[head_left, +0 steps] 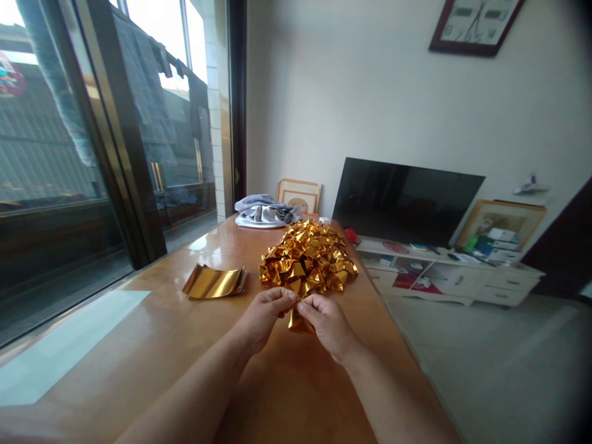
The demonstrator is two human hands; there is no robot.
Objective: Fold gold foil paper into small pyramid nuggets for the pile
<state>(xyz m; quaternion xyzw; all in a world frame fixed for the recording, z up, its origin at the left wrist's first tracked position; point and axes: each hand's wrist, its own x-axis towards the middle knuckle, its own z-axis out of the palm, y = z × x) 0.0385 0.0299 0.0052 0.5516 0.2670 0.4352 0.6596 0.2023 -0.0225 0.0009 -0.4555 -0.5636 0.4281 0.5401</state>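
Note:
Between my two hands is a partly folded sheet of gold foil paper, its wide lower end hanging below my fingers. My left hand pinches its upper edge from the left. From the right, my right hand grips it with thumb and fingers pressed together. Just beyond my fingertips rises a heap of folded gold foil pieces. A stack of flat gold foil sheets, slightly curled, lies to the left of my hands.
The brown table bears a pale sheet at its left and folded clothes at the far end. Beyond its right edge stand a television and a white cabinet. A glass sliding door runs along the left.

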